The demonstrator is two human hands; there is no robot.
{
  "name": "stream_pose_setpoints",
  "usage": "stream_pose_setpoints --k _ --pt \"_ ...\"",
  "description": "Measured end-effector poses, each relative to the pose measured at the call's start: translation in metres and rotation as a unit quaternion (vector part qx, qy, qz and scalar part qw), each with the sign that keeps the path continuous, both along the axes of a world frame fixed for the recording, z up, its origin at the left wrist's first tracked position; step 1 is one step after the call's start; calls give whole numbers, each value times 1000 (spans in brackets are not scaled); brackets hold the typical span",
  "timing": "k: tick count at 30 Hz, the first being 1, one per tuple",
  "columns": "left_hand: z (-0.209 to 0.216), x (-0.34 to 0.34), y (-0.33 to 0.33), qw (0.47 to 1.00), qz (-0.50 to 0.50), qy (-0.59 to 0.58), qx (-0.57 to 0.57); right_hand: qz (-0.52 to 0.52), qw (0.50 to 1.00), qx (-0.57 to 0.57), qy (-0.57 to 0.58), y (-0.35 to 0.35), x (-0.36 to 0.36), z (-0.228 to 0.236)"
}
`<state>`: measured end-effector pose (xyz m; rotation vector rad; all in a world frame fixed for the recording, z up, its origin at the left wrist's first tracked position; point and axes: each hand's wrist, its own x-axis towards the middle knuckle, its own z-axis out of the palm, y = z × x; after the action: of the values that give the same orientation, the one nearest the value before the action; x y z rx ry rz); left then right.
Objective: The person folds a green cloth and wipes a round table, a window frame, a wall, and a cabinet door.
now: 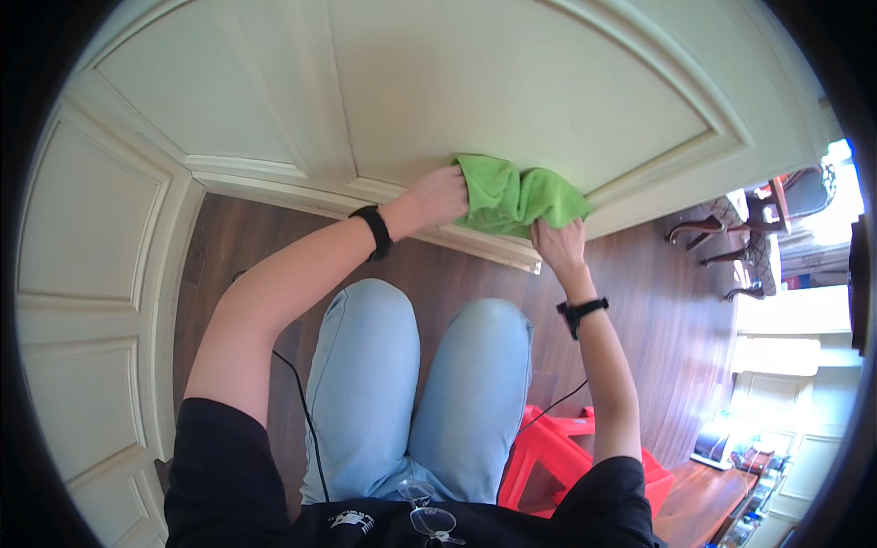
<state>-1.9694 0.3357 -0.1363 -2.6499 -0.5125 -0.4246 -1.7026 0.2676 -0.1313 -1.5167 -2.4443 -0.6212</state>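
A green cloth (519, 194) is stretched and bunched between my two hands, close to the lower part of a cream panelled door (512, 82). My left hand (438, 196) grips the cloth's left end, its fingers partly hidden in the folds. At the lower right end, my right hand (559, 245) pinches the cloth. Both hands are just above the door's bottom edge; whether the cloth presses on the panel cannot be told. Each wrist wears a black band.
A red plastic stool (539, 457) stands by my right side on the dark wooden floor (639, 301). Cream wall panelling (82, 219) rises at left. Carved chairs (758, 219) are at far right, a wooden table (703, 502) at lower right. Thin black cables (306, 402) run past my legs.
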Motion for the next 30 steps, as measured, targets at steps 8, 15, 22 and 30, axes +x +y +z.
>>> stream_pose_setpoints --k 8,15,22,30 --pt "215 39 -12 927 -122 -329 129 -73 929 317 178 -15 57 178" --pt "311 2 47 950 -16 -307 49 -246 897 343 127 58 1 267" --pt "304 -104 81 929 84 -274 234 -90 937 335 33 84 -92 282" --pt "317 -239 51 890 411 -197 -26 192 942 276 -10 120 -256 300"
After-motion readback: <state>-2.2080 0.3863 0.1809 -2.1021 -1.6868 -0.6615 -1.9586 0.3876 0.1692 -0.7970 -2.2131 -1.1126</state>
